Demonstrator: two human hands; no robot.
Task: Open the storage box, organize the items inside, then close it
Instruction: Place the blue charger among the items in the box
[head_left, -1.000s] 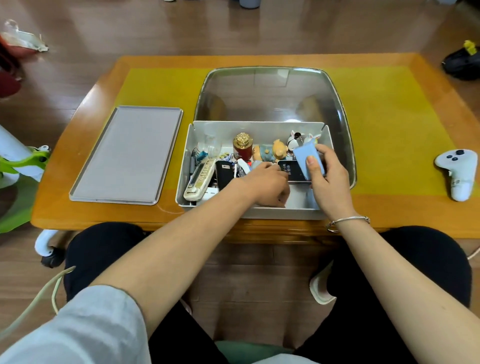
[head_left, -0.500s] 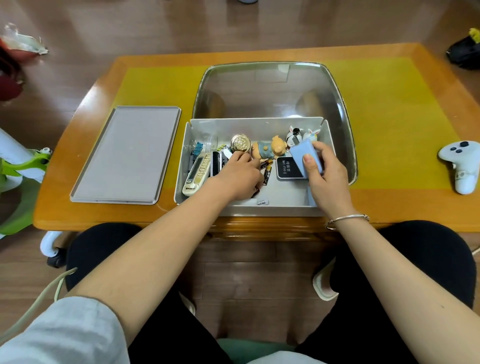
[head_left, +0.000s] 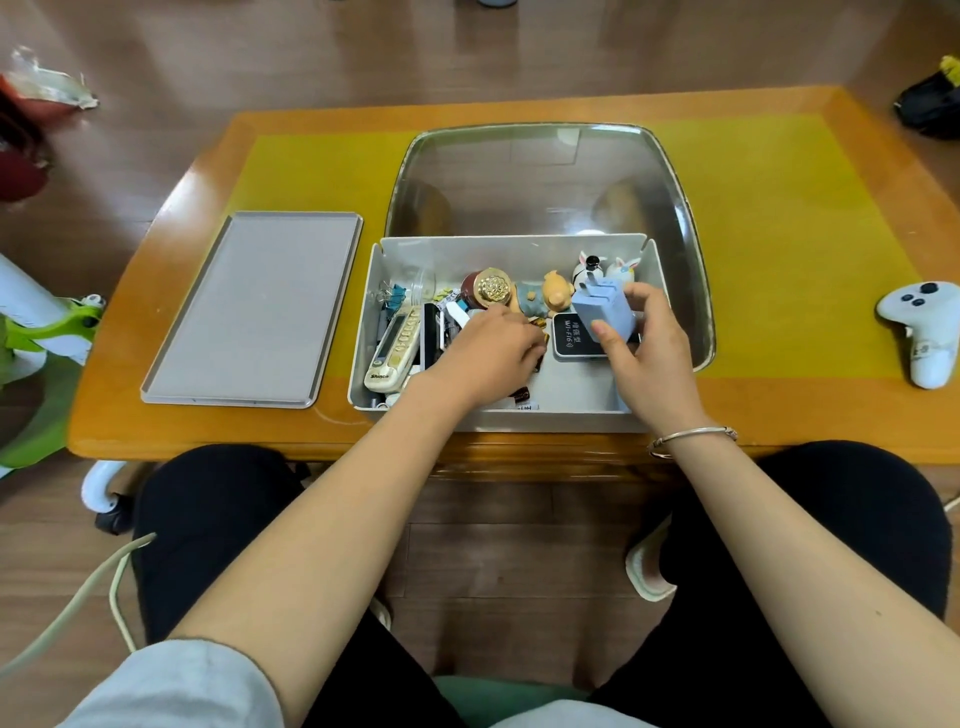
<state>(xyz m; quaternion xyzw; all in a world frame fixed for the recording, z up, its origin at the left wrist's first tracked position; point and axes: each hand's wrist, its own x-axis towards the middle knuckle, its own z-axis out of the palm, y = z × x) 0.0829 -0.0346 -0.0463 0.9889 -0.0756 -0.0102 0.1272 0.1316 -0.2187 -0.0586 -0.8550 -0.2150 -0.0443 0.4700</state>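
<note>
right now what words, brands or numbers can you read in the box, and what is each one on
"Shinco": on the lower end of the cream remote control lying at the left of the storage box.
"Wi-Fi6": on the black device under the blue charger held by the right hand; the characters above it are too blurred to read.
The small white label at the near wall: too small to read.
The white game controller's mark: too blurred to read.

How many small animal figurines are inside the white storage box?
3: orange pig figurine centre back, black-and-white figurine and white bunny figurine in the back right corner. Others may be hidden.
</note>
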